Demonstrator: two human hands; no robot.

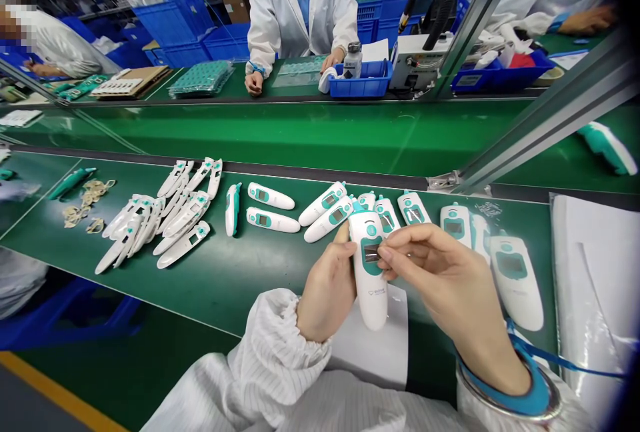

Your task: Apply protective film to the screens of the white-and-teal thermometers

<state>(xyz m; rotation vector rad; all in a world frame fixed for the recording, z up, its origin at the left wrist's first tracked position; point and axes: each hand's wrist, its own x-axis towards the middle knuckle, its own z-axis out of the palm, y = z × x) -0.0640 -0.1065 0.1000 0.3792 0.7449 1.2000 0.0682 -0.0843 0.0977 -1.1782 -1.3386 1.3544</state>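
left hand grips white thermometer | right hand pinches its display | blue tray: bottle, apparently

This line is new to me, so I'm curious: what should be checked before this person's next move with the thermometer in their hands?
1. Left hand holding the white-and-teal thermometer securely: ok.
2. Right hand in position, fingertips at the display: ok.
3. Display free of marks or film: cannot tell, fingers and glare hide it.
4. Loose thermometers lying flat on the green conveyor belt, none over its edge: ok.
5. Blue wrist strap on the right wrist: ok.
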